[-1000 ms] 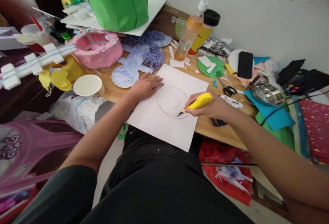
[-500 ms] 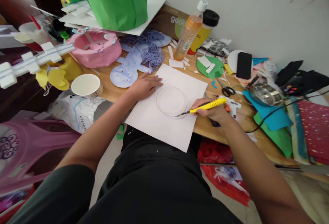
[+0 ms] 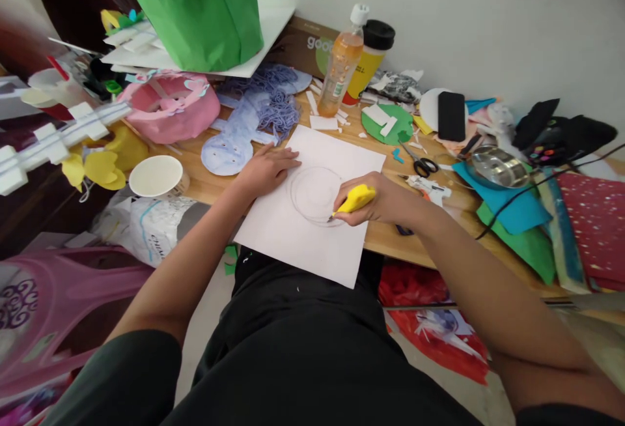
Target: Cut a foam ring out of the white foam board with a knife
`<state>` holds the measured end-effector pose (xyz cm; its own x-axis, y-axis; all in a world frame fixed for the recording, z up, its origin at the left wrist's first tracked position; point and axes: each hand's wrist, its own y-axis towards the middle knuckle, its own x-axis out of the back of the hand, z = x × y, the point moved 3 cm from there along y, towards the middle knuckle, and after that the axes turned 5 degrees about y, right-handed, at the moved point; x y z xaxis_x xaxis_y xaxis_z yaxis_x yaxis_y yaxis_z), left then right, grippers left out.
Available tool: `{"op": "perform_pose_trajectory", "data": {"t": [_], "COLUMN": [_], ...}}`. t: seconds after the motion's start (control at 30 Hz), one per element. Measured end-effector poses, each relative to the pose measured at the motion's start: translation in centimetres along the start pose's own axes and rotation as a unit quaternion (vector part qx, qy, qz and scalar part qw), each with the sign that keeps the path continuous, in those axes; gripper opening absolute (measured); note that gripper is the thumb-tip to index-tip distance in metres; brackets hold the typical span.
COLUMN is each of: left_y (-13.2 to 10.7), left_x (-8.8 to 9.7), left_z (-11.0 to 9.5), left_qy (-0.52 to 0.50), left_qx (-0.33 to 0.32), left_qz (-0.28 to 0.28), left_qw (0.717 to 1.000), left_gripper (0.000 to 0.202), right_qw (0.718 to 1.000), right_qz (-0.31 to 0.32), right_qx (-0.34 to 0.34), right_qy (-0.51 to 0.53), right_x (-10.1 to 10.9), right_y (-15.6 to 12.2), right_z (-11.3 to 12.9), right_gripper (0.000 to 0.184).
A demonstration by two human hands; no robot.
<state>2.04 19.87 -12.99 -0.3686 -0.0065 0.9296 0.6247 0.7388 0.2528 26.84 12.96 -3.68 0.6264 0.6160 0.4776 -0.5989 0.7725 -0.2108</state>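
A white sheet [image 3: 303, 250] overhangs the table's front edge above my lap, with a circle of several loose pencil-like lines drawn on it. My left hand [image 3: 268, 169] lies flat on its upper left part, fingers stretched out. In my right hand [image 3: 375, 198] is a yellow utility knife [image 3: 356, 199], gripped with its tip at the lower right of the drawn circle. My right fingers cover the circle's right side. Scissors [image 3: 420, 160] and a white glue gun [image 3: 430, 188] lie to the right of the sheet.
Behind the sheet stand an orange drink bottle [image 3: 342, 71] and a yellow cup with a black lid [image 3: 371, 55]. At left are a white paper tub [image 3: 159, 177], a pink paper basket [image 3: 170, 113] and a green paper bucket [image 3: 205, 22]. A metal bowl [image 3: 500, 167] and a phone [image 3: 451, 116] are right.
My right hand has moved left over the sheet and turned, so the knife points more steeply down and its tip sits slightly further left. My left hand still rests on the sheet.
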Motion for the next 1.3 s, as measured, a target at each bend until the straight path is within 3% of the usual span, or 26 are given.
{"op": "perform_pose_trajectory", "data": {"t": [0.13,0.3,0.4,0.5,0.73,0.83,0.97,1.13,1.3], "left_y": [0.0,0.0,0.0,0.0,0.0,0.0,0.0,0.0,-0.1], "left_x": [0.0,0.1,0.1,0.0,-0.1,0.0,0.1,0.2,0.3], "left_z": [-0.1,-0.2,-0.1,-0.1,0.0,0.0,-0.1,-0.2,-0.2], "left_qy": [-0.009,-0.008,-0.008,-0.01,-0.006,-0.002,0.002,-0.004,-0.004], "left_qx": [0.0,0.004,0.002,-0.001,0.006,0.003,0.003,0.005,0.007], "left_qz": [-0.001,-0.003,-0.004,-0.007,0.004,0.006,0.004,0.002,0.001], "left_qw": [1.0,1.0,1.0,1.0,1.0,1.0,1.0,1.0,1.0], "left_gripper": [0.05,0.049,0.049,0.049,0.05,0.05,0.05,0.049,0.049], "right_qw": [0.998,0.993,0.989,0.99,0.998,0.999,0.997,0.984,0.977], "right_qz": [0.022,-0.047,-0.092,-0.098,-0.035,-0.015,-0.006,-0.061,-0.109], "right_qx": [0.02,0.027,0.019,0.003,0.002,0.007,0.024,0.0,0.026], "right_qy": [0.049,0.102,0.116,0.098,0.053,0.041,0.074,0.169,0.184], "right_x": [1.5,1.2,0.6,0.4,-0.6,-0.8,0.0,0.7,0.2], "right_y": [-1.9,-4.3,-4.8,-4.4,-1.6,-0.9,-1.7,-3.8,-4.9], "right_z": [-3.2,-7.4,-8.6,-7.9,-1.7,-0.6,-3.1,-8.2,-8.3], "right_gripper": [0.02,0.024,0.025,0.024,0.012,0.006,0.012,0.025,0.022]}}
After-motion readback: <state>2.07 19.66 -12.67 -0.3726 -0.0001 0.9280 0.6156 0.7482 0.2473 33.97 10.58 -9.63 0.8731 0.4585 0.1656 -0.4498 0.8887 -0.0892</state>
